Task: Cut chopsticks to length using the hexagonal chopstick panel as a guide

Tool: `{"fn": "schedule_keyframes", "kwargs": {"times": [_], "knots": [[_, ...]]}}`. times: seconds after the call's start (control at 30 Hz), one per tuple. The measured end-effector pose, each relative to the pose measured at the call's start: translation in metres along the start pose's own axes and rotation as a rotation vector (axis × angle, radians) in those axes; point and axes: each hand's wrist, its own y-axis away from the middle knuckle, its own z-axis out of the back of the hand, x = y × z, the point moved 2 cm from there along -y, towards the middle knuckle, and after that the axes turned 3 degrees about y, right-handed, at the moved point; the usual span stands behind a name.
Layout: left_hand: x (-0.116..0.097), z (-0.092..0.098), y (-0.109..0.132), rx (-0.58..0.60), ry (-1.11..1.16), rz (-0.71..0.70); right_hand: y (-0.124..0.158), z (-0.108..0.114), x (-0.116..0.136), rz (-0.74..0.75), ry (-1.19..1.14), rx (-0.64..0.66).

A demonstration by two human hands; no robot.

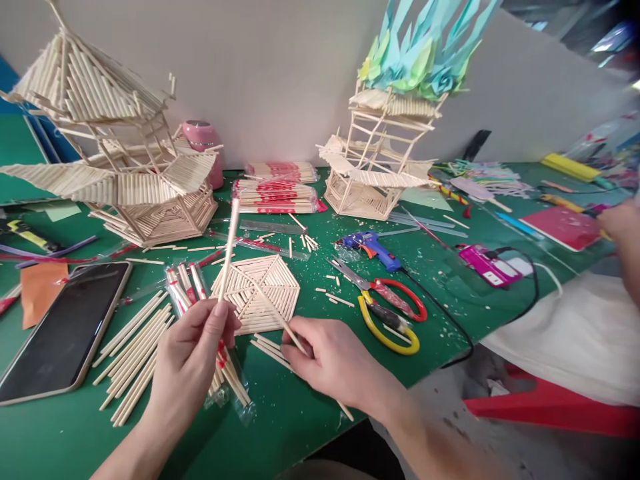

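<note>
Pinched upright between thumb and fingers of my left hand [193, 357] is a pale wooden stick [229, 247]. My right hand [333, 357] grips another wooden stick [273, 303], slanted across a hexagonal stick panel [273, 283] lying on the green table. Whether that stick touches the panel I cannot tell. Loose sticks [133, 363] lie in a row left of my left hand. Partly behind that hand, an opened plastic packet of sticks [185, 283] with red wrapping shows. A few more sticks [270, 348] lie by my right fingertips.
Red-handled scissors [400, 297], yellow-handled pliers [390, 323] and a blue glue gun [370, 248] with its cord lie to the right. Two stick pavilions [150, 180] [380, 160] stand behind, with stick packs [277, 195] between. A phone [65, 327] lies left. Another person's arm [625, 233] reaches in at right.
</note>
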Motion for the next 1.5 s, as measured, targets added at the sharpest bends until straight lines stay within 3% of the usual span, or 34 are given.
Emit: {"fn": "schedule_keyframes", "kwargs": {"times": [0.1,0.2,0.33,0.47,0.67,0.77,0.97,1.23,1.5], "knots": [[-0.001,0.006,0.000,-0.036,-0.257,-0.119,0.000,-0.008,0.002,0.004,0.212,0.057],[-0.001,0.006,-0.002,-0.001,-0.331,-0.161,-0.003,-0.009,0.004,-0.009,0.327,0.107],[0.001,0.004,-0.004,0.027,-0.364,-0.155,-0.009,-0.003,0.011,-0.014,0.377,0.150],[0.002,0.007,-0.007,-0.030,-0.430,-0.161,-0.017,0.003,0.020,-0.011,0.428,0.214],[0.007,0.015,-0.021,-0.078,-0.804,-0.151,-0.024,0.007,0.025,0.021,0.471,0.295],[0.007,0.017,-0.025,-0.099,-0.884,-0.134,-0.023,0.007,0.022,0.023,0.471,0.300],[0.003,0.015,-0.026,-0.026,-1.124,-0.050,-0.019,0.006,0.020,0.029,0.495,0.303],[0.005,0.016,-0.025,-0.011,-1.142,-0.144,-0.025,0.007,0.029,0.094,0.526,0.326],[0.006,0.016,-0.024,-0.053,-1.182,-0.193,-0.023,0.008,0.017,0.093,0.461,0.233]]}}
